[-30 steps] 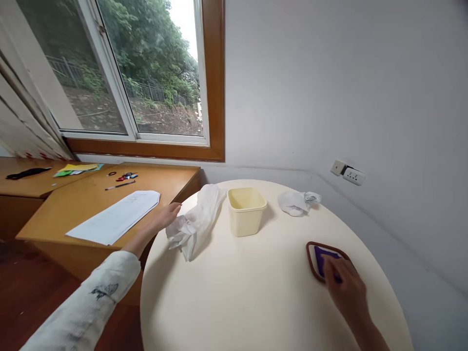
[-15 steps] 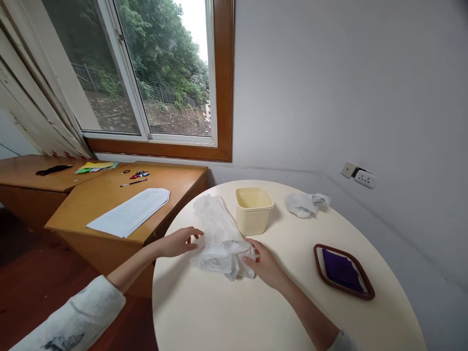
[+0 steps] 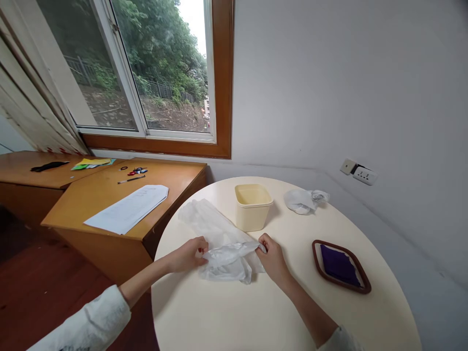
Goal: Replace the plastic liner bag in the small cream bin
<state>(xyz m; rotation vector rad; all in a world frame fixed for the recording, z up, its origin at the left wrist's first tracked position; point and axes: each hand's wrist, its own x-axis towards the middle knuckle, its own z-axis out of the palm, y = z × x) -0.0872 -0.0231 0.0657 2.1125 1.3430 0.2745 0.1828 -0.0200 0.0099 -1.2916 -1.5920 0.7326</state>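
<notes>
A thin white translucent plastic bag (image 3: 228, 263) lies crumpled on the round cream table (image 3: 234, 317). My left hand (image 3: 190, 253) pinches its left edge between thumb and fingers. At the other side, my right hand (image 3: 272, 256) is closed on the bag's right edge, so the strip between both hands is drawn out. The bag's far part spreads flat toward the window. Just behind the bag stands a pale yellow square bin (image 3: 253, 208), upright and open at the top, touched by neither hand.
A second crumpled plastic bag (image 3: 306, 201) lies at the back right. A brown-rimmed frame with purple cloth (image 3: 341, 265) rests at the right. Left of the table, a wooden desk (image 3: 98, 195) bears papers (image 3: 127, 208), a pen (image 3: 131, 179) and small items. The wall has a socket (image 3: 364, 175).
Both hands have closed on the bag's edges and drawn them apart; the right hand moved slightly right. The bag's far end has shifted left and flattened.
</notes>
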